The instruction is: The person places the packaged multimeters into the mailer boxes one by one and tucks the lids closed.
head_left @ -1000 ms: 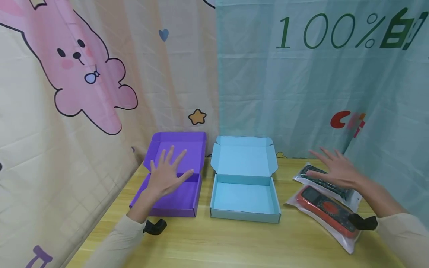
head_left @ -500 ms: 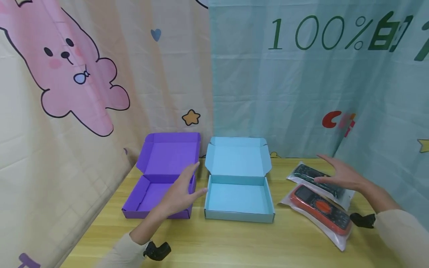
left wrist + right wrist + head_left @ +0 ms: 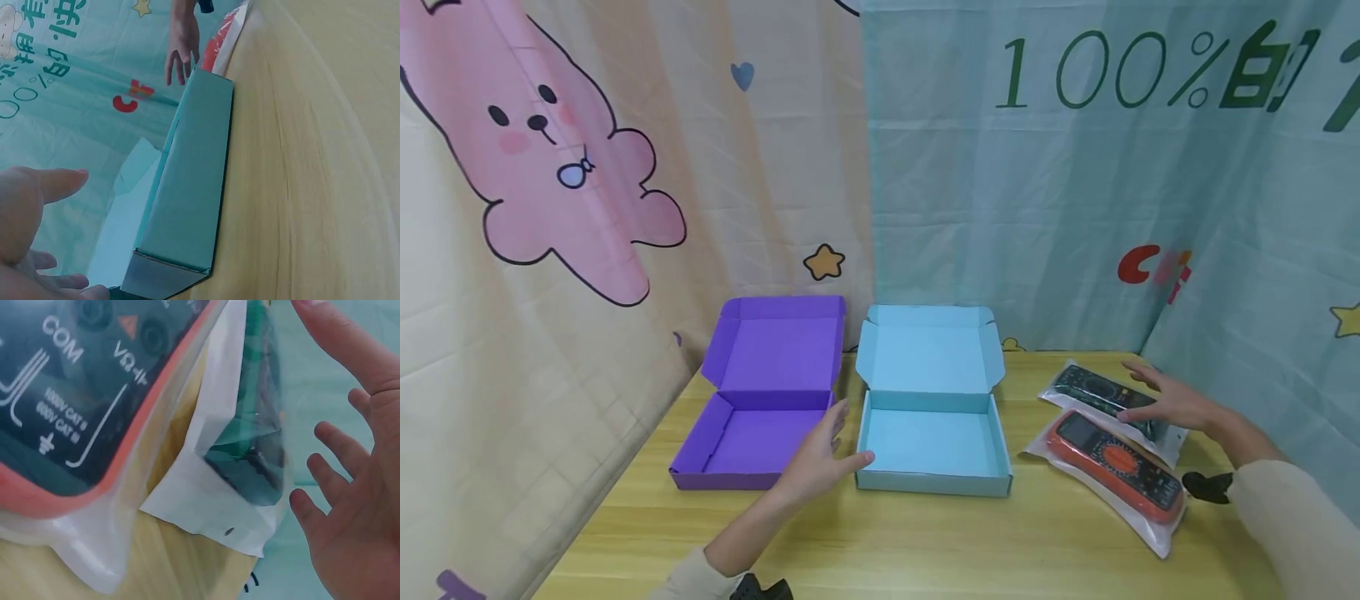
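One purple box and one blue box stand open near the far edge of the tabletop in the head view. Toward its far right corner lie a red meter and, behind it, a dark pack, both bagged. The left hand, fingers extended, holds nothing at the gap between the boxes; the right hand, thumb apart from fingers, is over the dark pack, grasping nothing. In the left wrist view, fingers sit by the blue box; whether they touch, I cannot tell. The right wrist view shows spread fingers beside the dark pack.
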Demonstrator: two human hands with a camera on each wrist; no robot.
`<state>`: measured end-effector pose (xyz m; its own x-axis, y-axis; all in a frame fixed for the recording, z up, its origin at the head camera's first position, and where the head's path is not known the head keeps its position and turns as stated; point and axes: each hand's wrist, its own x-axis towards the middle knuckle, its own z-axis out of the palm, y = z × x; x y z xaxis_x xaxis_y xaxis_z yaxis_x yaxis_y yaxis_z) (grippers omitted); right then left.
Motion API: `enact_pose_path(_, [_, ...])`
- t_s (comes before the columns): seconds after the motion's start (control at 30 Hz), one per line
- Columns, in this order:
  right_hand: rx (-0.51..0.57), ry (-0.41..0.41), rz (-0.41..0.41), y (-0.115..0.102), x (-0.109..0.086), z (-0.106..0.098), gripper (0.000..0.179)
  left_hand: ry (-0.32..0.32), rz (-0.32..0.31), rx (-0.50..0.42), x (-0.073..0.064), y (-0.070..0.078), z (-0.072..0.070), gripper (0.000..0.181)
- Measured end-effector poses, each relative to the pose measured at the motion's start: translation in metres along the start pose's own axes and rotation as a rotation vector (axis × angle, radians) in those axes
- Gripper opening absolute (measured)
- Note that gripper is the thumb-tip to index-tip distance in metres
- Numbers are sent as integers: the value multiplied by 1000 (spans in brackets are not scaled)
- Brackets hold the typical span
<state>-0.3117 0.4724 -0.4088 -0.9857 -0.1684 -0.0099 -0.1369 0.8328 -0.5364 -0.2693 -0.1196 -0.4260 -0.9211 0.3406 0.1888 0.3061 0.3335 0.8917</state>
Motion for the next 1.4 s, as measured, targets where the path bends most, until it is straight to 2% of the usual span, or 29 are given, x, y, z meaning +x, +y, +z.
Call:
enact_pose_path(0.17, [38, -17, 34, 11, 5, 4, 104, 16, -29, -19, -1, -5, 10, 94])
enact_pose_path(0.47, [16, -34, 106, 23, 13, -1, 112, -20, -109, -107, 0, -8, 22, 87])
enact_pose_path(0.73, [-23, -99, 168, 28, 17, 0, 114, -20, -150, -157, -2, -10, 26, 79])
enact_pose_path(0.9, [-13, -110, 198, 31, 20, 4, 118, -1, -159, -146, -4, -12, 27, 74])
enact_pose_path(1.03, [-10, -114, 223, 30, 21, 5, 119, -14, -154, -138, -5, -16, 28, 72])
enact_pose_path(1.2, [-12, -96, 221, 32, 22, 6, 117, -22, -152, -154, -6, -19, 28, 70])
enact_pose_path(1.4, [-26, -81, 182, 34, 20, 0, 109, -19, -183, -167, -7, -17, 28, 73])
